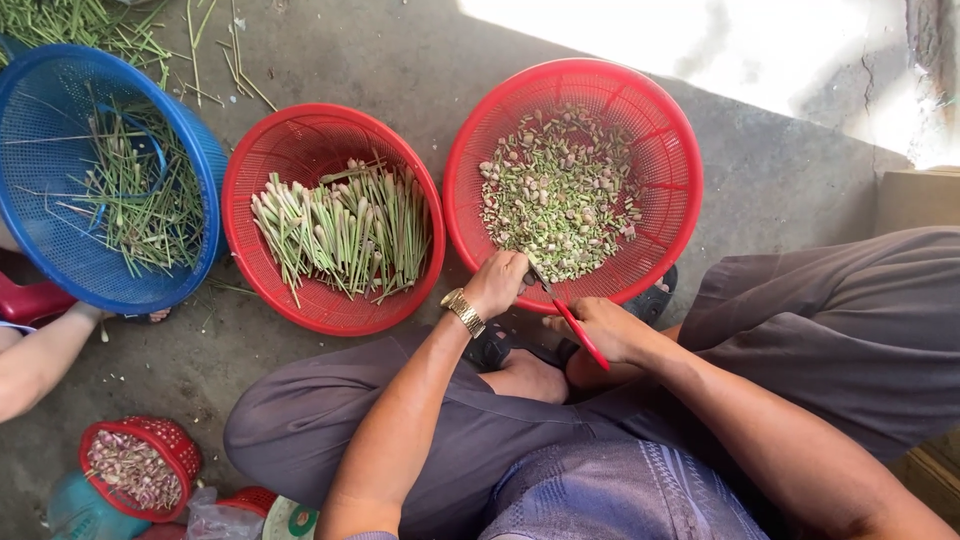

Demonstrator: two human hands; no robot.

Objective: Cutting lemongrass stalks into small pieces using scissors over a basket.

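My left hand (497, 283), with a gold watch on its wrist, is closed over something small at the near rim of a red basket (672, 150) full of chopped green and pink stalk pieces (560, 190); what it holds is hidden by the fingers. My right hand (606, 328) grips a red-handled knife (566, 312), its blade pointing up toward the left hand. A second red basket (262, 160) to the left holds trimmed green stalks (345, 232) lying side by side.
A blue basket (40, 110) with thin green trimmings stands at far left, another person's arm (35, 360) beside it. A small red basket (160, 435) of pinkish pieces sits at bottom left. Loose stalks lie on the concrete floor (780, 170). My crossed legs fill the foreground.
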